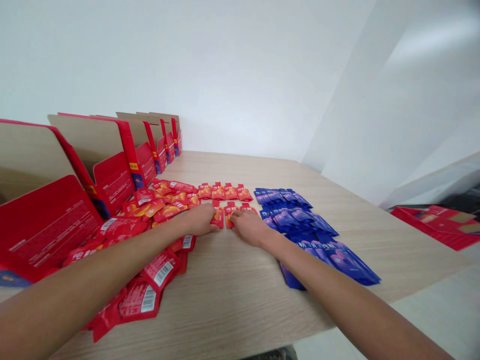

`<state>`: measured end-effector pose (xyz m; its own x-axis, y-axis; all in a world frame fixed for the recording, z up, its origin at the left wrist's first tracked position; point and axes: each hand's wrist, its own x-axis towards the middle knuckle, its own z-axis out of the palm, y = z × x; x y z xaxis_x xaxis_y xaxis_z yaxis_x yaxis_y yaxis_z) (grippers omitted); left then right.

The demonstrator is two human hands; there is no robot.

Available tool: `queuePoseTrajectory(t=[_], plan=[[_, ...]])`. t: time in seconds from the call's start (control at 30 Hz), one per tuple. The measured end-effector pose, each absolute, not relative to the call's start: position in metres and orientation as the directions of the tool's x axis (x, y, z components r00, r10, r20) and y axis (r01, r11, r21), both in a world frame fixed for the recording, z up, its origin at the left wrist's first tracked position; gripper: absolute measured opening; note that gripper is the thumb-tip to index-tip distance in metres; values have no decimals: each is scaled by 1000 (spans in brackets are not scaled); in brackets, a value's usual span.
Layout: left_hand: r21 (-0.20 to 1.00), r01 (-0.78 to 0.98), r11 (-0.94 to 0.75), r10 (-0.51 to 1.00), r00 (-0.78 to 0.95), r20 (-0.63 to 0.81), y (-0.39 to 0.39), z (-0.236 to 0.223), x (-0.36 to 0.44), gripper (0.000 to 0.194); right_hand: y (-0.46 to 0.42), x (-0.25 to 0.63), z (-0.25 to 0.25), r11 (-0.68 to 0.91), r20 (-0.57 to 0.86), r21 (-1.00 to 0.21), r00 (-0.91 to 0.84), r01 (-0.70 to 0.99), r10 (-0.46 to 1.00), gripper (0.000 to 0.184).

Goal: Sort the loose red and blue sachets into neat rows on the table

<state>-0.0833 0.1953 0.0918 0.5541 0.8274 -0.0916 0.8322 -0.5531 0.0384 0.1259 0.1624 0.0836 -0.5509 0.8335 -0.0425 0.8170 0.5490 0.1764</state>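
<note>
In the middle of the table, my left hand (pixel 201 219) grips the edge of a small red pouch (pixel 218 216) with orange print, its fingers closed. Just to the right, my right hand (pixel 250 226) has its fingers bent around the near part of another red pouch (pixel 229 210). A third red pouch (pixel 246 205) lies partly hidden behind that hand. Beyond both hands runs a short row of red pouches (pixel 224 191), standing out flat with their fronts up. Under and beside my left forearm spreads a loose heap of red pouches (pixel 163 267), some with barcodes showing.
Blue-purple pouches (pixel 287 217) lie in overlapping rows to the right, partly under my right forearm. Open red boxes (pixel 112 182) line the table's left side. A red carton (pixel 437 225) sits past the right edge of the wooden table (pixel 225 310). A white wall stands behind.
</note>
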Motion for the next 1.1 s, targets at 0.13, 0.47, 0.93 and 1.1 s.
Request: queuePoseTrajectory(t=[0.13,0.47,0.93,1.1], plan=[[37,837,-545,835,547,-65,197,86,-74,37,169,130,84,529,-42,177,-531,830,846,32],[74,840,-538,842,540,-14,201,79,-73,44,166,131,88,511,-29,129,-512,850,859,24],[-97,968,-230,964,214,-155,224,117,-160,42,80,92,80,697,87,13,-695,717,714,45],[-76,975,-208,970,196,-144,225,118,-155,46,74,86,76,725,89,-7,-721,689,687,42]])
